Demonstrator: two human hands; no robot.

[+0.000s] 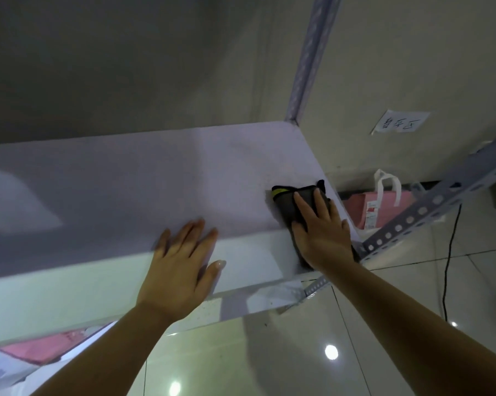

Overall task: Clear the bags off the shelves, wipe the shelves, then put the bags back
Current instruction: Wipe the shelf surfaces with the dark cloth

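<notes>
A bare white shelf [121, 181] fills the middle of the head view, with no bags on it. My right hand [321, 232] presses flat, fingers straight, on a dark grey cloth [284, 202] with a yellow edge, at the shelf's right front corner. My left hand [181, 261] rests on the shelf's front edge with fingers spread and straight, holding nothing. A pink bag [384, 205] with white handles stands on the floor beyond the shelf's right end. Another pink bag [44, 347] shows below the shelf at the lower left.
Perforated grey metal uprights [309, 58] frame the shelf at its back right corner, and another [429, 207] runs slanted at the right. A paper note [399, 121] is stuck on the wall. A black cable [448, 261] trails over the glossy tiled floor [269, 352].
</notes>
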